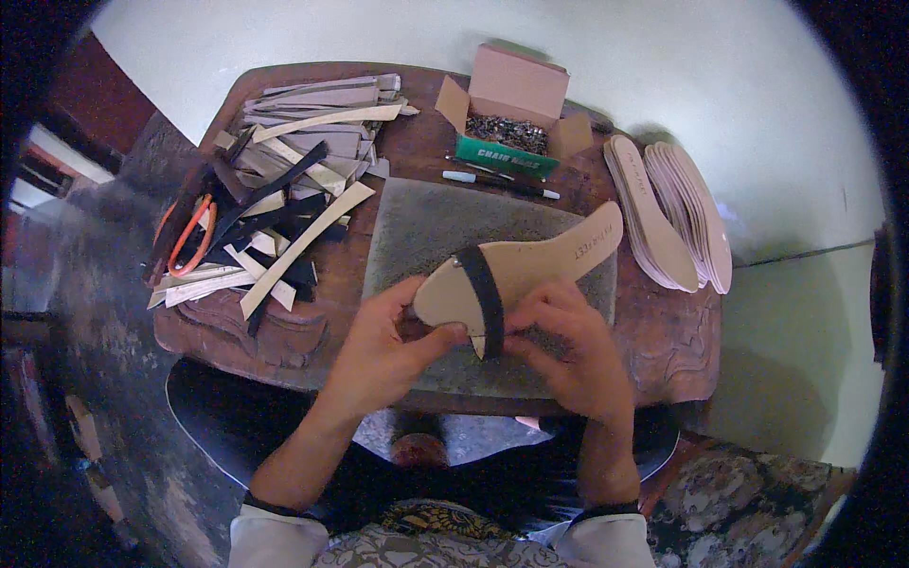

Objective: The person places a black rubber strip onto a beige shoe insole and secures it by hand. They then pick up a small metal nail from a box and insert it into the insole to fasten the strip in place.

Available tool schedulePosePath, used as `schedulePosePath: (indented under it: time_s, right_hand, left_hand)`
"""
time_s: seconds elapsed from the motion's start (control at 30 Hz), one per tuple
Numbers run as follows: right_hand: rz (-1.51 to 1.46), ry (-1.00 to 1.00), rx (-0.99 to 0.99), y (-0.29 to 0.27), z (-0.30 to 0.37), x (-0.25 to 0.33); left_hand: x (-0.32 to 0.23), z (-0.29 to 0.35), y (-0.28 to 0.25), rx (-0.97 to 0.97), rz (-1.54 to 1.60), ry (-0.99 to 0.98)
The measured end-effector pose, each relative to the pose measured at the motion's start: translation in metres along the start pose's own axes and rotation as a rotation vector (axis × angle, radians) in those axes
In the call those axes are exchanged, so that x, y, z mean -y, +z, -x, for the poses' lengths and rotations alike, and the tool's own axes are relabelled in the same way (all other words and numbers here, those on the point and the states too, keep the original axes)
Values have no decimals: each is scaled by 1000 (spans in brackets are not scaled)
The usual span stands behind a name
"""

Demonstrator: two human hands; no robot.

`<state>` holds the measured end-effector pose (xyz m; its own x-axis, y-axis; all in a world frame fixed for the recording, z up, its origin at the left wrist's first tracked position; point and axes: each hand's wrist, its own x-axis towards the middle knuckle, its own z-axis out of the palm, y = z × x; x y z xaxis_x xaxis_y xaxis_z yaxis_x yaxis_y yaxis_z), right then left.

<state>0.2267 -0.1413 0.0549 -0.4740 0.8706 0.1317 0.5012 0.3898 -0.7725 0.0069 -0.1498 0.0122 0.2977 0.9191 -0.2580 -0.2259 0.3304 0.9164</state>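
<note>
Between my hands is a tan shoe insole (453, 295), tilted above a grey mat, its narrow heel end pointing to the far right. A black strap (486, 298) crosses its wide front part, and a pale strap end sticks out at the near edge. My left hand (402, 331) is closed on the toe end, thumb beside the strap's near end. Close to the strap and the insole's near edge, the fingers of my right hand (566, 336) are pinched together. What sits between those fingertips is hidden.
The grey mat (407, 232) lies on a carved wooden table (284, 341). An open box (507, 156) of small nails and a pen (500, 185) are beyond it. Strap strips (308, 246) and orange-handled scissors (192, 237) lie left; stacked insoles (653, 213) stand right.
</note>
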Motion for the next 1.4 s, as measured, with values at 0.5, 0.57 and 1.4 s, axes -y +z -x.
schedulePosePath:
  time_s: [0.5,0.57,1.4]
  right_hand:
    - [-19,3,69,19,-5,-30]
    - [-35,48,85,18,-5,-29]
    - [-137,300,222,16,-26,-19]
  left_hand:
    - [10,-5,-4,2,-164,54]
    - [8,-4,-4,6,-162,40]
    - [-2,-4,-10,-116,-392,56]
